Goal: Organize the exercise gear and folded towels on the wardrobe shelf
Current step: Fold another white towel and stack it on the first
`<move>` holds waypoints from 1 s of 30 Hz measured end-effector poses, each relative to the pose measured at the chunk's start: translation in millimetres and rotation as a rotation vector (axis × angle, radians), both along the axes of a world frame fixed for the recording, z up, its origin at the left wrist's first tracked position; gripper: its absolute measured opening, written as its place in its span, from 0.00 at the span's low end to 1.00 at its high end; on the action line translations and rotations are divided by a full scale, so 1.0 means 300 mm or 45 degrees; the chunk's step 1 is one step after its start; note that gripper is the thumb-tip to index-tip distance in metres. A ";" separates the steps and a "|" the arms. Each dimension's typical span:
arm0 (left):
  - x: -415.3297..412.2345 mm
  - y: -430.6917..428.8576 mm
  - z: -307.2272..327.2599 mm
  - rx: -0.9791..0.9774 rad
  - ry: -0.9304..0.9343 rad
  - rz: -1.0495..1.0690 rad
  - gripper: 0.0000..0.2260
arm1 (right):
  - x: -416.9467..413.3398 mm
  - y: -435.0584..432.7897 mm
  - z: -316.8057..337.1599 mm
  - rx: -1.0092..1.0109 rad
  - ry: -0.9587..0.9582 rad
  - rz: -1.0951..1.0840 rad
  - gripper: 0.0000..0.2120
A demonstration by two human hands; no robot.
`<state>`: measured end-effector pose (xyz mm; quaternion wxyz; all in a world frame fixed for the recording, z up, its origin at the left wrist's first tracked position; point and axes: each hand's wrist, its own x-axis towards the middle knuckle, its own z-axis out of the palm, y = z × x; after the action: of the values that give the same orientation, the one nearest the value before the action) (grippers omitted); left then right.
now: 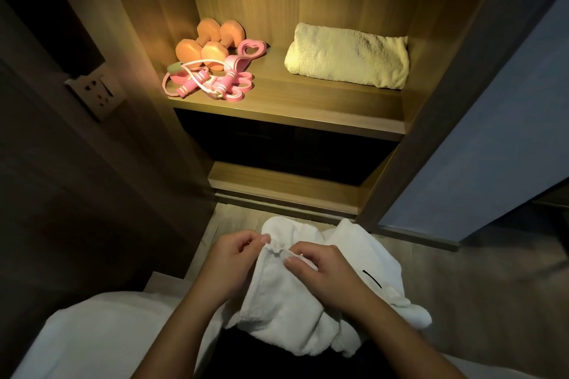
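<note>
One folded towel [348, 60] and the exercise gear [212, 54] sit on the shelf [292, 101]; I see left hand [235, 258] and right hand [326, 271] pinching the white towel [295, 317] by its hem below, not yet folded.

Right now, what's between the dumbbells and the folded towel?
The looped end of a pink band beside the dumbbells; then bare shelf up to the towel, in the head view.

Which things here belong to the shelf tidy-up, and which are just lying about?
Job: orange hexagonal dumbbells; pink skipping rope; pink looped resistance band; folded cream terry towel; crumpled white towel, pinched by left hand and right hand; wooden wardrobe shelf.
Lying about: white wall socket; white bedding.
</note>
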<state>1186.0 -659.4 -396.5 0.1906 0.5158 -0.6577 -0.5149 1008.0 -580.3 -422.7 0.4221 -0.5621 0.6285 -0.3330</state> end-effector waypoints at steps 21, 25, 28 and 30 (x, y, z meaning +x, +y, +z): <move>0.006 -0.031 0.011 0.141 0.022 0.370 0.12 | -0.063 -0.013 -0.052 0.177 0.218 0.198 0.29; 0.037 -0.058 0.030 -0.210 -0.140 0.415 0.10 | -0.099 -0.022 -0.013 0.311 0.337 0.399 0.31; 0.042 -0.072 0.049 -0.235 -0.312 0.242 0.10 | -0.128 -0.027 0.004 0.345 0.494 0.487 0.28; -0.002 -0.058 0.057 -0.255 -0.472 0.053 0.09 | -0.129 -0.031 0.004 0.297 0.511 0.471 0.24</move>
<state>1185.4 -676.9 -379.2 0.1270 0.5936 -0.7186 -0.3392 969.2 -589.6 -421.6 0.4047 -0.6694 0.6203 -0.0581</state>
